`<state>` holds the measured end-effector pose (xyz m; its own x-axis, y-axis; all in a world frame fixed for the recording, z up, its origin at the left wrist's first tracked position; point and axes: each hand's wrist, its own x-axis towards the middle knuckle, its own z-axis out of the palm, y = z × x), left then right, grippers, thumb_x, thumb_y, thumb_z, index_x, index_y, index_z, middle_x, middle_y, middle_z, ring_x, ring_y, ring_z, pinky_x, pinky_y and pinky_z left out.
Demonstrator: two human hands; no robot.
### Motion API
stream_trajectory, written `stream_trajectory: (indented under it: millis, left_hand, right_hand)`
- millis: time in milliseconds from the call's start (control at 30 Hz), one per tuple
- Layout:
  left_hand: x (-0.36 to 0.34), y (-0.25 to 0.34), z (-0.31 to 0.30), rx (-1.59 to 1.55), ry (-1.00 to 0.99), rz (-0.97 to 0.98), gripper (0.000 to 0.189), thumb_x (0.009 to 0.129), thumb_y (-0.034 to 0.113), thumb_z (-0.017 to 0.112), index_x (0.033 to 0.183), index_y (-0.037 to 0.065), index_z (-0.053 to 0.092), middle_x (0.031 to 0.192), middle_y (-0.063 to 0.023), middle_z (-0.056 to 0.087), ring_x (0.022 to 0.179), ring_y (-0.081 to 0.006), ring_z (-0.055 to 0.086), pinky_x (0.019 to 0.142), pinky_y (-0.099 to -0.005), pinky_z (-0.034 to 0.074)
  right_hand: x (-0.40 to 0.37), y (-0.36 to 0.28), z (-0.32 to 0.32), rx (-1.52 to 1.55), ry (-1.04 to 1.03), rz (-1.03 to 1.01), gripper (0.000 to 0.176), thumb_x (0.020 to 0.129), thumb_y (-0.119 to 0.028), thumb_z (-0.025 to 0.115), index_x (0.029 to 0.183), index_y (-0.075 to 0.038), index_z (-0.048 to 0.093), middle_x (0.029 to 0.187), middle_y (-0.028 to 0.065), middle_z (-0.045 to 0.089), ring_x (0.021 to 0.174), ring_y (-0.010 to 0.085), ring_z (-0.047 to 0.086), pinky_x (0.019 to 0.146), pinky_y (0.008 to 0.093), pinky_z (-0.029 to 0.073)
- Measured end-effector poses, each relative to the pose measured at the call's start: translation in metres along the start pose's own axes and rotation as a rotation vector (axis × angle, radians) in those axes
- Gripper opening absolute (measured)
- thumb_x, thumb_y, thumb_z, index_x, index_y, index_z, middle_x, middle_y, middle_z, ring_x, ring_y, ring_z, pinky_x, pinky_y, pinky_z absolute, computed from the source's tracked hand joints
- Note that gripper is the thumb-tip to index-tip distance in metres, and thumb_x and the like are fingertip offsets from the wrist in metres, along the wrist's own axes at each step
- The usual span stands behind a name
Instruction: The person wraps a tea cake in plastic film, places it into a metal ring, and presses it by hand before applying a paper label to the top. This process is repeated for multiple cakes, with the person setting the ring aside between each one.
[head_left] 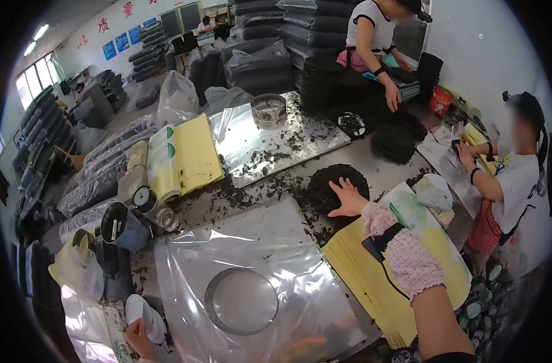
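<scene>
My right hand (348, 198), in a pink sleeve cover, lies with fingers spread on a dark, round cake of what looks like dried seaweed (328, 181). At the lower left, my left hand (141, 340) pinches the edge of a stack of white round discs (144, 316); part of this hand is cut off by the frame. Between the hands, a metal ring (241, 300) lies on a clear plastic sheet (191, 254). Stacked yellow bags (361, 284) with green print sit below my right forearm.
A second ring (269, 111) stands on a crumb-strewn metal board (312, 145). More yellow bags (197, 154), a blue cup (126, 227) and a dial scale (145, 199) line the left. Two co-workers (367, 30) handle things at the right; dark packs (258, 66) are piled behind.
</scene>
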<state>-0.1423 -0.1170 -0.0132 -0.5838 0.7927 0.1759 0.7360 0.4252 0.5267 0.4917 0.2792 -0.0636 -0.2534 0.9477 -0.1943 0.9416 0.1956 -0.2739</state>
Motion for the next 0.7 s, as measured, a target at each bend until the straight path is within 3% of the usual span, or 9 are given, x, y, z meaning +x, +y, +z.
stream_trajectory:
  millis: [67, 133, 167, 233, 333, 467, 567, 600, 700]
  left_hand:
    - [-0.017, 0.06, 0.004, -0.223, 0.08, 0.194, 0.025, 0.095, 0.017, 0.07, 0.115, 0.003, 0.075, 0.109, -0.0212, 0.074, 0.105, -0.0318, 0.07, 0.096, -0.0423, 0.051]
    - [-0.035, 0.105, 0.038, -0.201, 0.137, 0.627, 0.018, 0.079, 0.001, 0.072, 0.097, 0.001, 0.072, 0.105, -0.0188, 0.073, 0.101, -0.0348, 0.071, 0.087, -0.0409, 0.057]
    - [-0.044, 0.144, 0.05, -0.233, 0.119, 0.821, 0.019, 0.076, 0.001, 0.075, 0.095, 0.005, 0.073, 0.097, -0.0131, 0.075, 0.093, -0.0306, 0.074, 0.082, -0.0398, 0.059]
    - [-0.054, 0.18, 0.081, -0.242, -0.09, 0.981, 0.02, 0.075, 0.003, 0.077, 0.095, 0.006, 0.075, 0.099, -0.0102, 0.075, 0.095, -0.0296, 0.074, 0.081, -0.0374, 0.058]
    - [-0.059, 0.178, 0.117, -0.193, -0.151, 1.013, 0.021, 0.077, 0.005, 0.077, 0.097, 0.008, 0.075, 0.101, -0.0064, 0.075, 0.098, -0.0244, 0.074, 0.078, -0.0363, 0.057]
    - [-0.071, 0.173, 0.114, -0.209, -0.235, 0.924, 0.019, 0.079, 0.008, 0.077, 0.098, 0.01, 0.075, 0.101, -0.0045, 0.075, 0.099, -0.0225, 0.073, 0.077, -0.0358, 0.056]
    - [-0.065, 0.169, 0.123, -0.19, -0.221, 0.92, 0.017, 0.081, 0.012, 0.076, 0.098, 0.01, 0.074, 0.102, -0.0036, 0.074, 0.099, -0.0226, 0.073, 0.08, -0.0364, 0.056]
    - [-0.067, 0.168, 0.126, -0.192, -0.223, 0.907, 0.017, 0.081, 0.013, 0.075, 0.098, 0.01, 0.073, 0.103, -0.0031, 0.074, 0.099, -0.0226, 0.072, 0.081, -0.037, 0.056]
    - [-0.07, 0.171, 0.127, -0.221, -0.226, 0.902, 0.016, 0.082, 0.014, 0.074, 0.097, 0.011, 0.072, 0.104, -0.0027, 0.073, 0.099, -0.0228, 0.072, 0.082, -0.0377, 0.056]
  right_hand:
    - [-0.001, 0.003, 0.003, 0.024, 0.006, -0.037, 0.121, 0.064, -0.053, 0.09, 0.16, -0.014, 0.026, 0.161, 0.0342, 0.016, 0.15, 0.0528, 0.013, 0.119, 0.0613, 0.023]
    - [-0.005, 0.006, 0.0, -0.008, 0.004, -0.085, 0.119, 0.064, -0.051, 0.091, 0.159, -0.014, 0.029, 0.161, 0.0347, 0.019, 0.15, 0.0527, 0.014, 0.121, 0.0564, 0.023]
    - [-0.005, 0.003, -0.005, -0.026, -0.001, -0.08, 0.117, 0.062, -0.049, 0.092, 0.158, -0.013, 0.033, 0.16, 0.0348, 0.022, 0.149, 0.0524, 0.018, 0.122, 0.0513, 0.023]
    - [0.002, 0.007, -0.013, -0.061, -0.065, -0.116, 0.114, 0.065, -0.047, 0.091, 0.157, -0.013, 0.034, 0.16, 0.0344, 0.021, 0.149, 0.0522, 0.019, 0.122, 0.0513, 0.023]
    - [0.02, 0.029, -0.013, -0.05, -0.132, -0.175, 0.108, 0.071, -0.037, 0.086, 0.158, -0.011, 0.028, 0.16, 0.0333, 0.02, 0.148, 0.053, 0.021, 0.116, 0.0626, 0.029]
    - [-0.012, -0.013, 0.017, -0.328, 0.058, -0.031, 0.097, 0.079, -0.026, 0.074, 0.158, -0.006, 0.022, 0.159, 0.0327, 0.022, 0.147, 0.0553, 0.02, 0.112, 0.0649, 0.034]
    - [-0.021, -0.044, -0.008, -0.217, -0.027, 0.054, 0.097, 0.079, -0.025, 0.074, 0.158, -0.004, 0.022, 0.16, 0.0322, 0.02, 0.147, 0.0545, 0.019, 0.111, 0.0663, 0.035]
    - [-0.022, -0.049, -0.01, -0.243, -0.024, 0.06, 0.088, 0.085, -0.022, 0.068, 0.158, -0.004, 0.022, 0.159, 0.0322, 0.023, 0.146, 0.0547, 0.023, 0.111, 0.0661, 0.036]
    - [0.001, -0.042, 0.028, -0.419, 0.098, 0.16, 0.086, 0.088, -0.02, 0.068, 0.158, -0.004, 0.021, 0.159, 0.0307, 0.026, 0.146, 0.0529, 0.026, 0.111, 0.0614, 0.038]
